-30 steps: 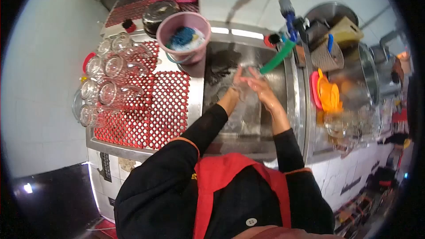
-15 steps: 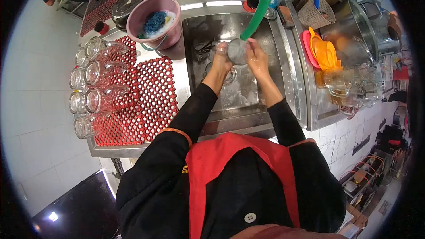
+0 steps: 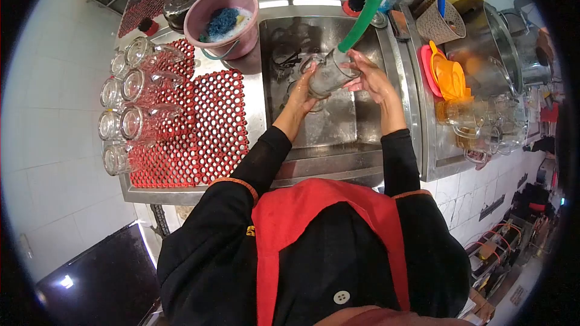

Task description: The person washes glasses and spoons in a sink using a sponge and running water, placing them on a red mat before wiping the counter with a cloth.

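Tilted under the end of a green hose (image 3: 361,24), a wet clear glass mug (image 3: 329,79) is held over the metal sink (image 3: 356,118). The fingers of my left hand (image 3: 301,95) close around its lower part. My right hand (image 3: 376,78) is at the mug's mouth, with fingers on either side of the rim. The hose tip meets the mug's opening. Below and behind my left hand, more glassware (image 3: 287,60) lies in the sink, partly hidden, with some dark utensils.
Upturned glass mugs (image 3: 134,122) stand on a red perforated mat (image 3: 217,127) at left. Behind it is a pink bucket (image 3: 248,24) with suds and a blue scrubber (image 3: 222,24). On the right counter are orange plastic pieces (image 3: 450,78), more glass mugs (image 3: 477,118) and a large metal pot (image 3: 483,42).
The mug has tipped so its mouth faces up and right under the hose. My right hand has shifted right, with its fingers more spread. The whole view has moved slightly.
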`<state>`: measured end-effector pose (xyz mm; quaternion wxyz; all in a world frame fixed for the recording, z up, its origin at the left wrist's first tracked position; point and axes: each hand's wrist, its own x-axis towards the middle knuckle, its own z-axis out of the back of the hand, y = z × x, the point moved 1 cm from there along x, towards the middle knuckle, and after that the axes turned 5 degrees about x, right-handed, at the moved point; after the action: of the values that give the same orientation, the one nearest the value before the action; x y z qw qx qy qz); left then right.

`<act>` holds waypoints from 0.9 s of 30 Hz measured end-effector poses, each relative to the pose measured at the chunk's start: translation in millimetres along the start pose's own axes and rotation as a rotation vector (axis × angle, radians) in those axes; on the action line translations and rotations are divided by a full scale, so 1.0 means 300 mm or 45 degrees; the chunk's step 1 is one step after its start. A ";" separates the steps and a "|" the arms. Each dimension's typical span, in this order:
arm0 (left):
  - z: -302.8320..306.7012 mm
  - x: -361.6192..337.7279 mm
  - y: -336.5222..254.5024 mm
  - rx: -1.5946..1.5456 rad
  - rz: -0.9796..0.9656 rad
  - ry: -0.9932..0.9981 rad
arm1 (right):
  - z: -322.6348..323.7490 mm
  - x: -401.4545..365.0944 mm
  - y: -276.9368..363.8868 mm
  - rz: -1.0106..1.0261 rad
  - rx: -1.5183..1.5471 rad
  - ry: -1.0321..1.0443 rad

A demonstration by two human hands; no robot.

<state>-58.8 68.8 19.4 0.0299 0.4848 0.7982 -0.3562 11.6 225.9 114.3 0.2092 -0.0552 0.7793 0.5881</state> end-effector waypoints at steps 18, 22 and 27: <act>-0.149 -0.221 -0.276 1.823 -1.076 -0.895 | 0.061 0.193 -0.360 -0.200 0.606 0.092; -0.219 -0.349 -0.363 2.170 -1.490 -0.882 | -0.084 0.213 -0.411 -0.298 0.357 0.143; -0.194 -0.531 -0.467 2.166 -1.690 -0.867 | -0.193 0.323 -0.594 0.428 -1.597 0.438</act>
<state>-68.8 -55.0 201.0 -0.2887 -0.2942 0.3464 -0.8426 -32.2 133.1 -69.9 -0.0841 -0.1372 0.3102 0.9369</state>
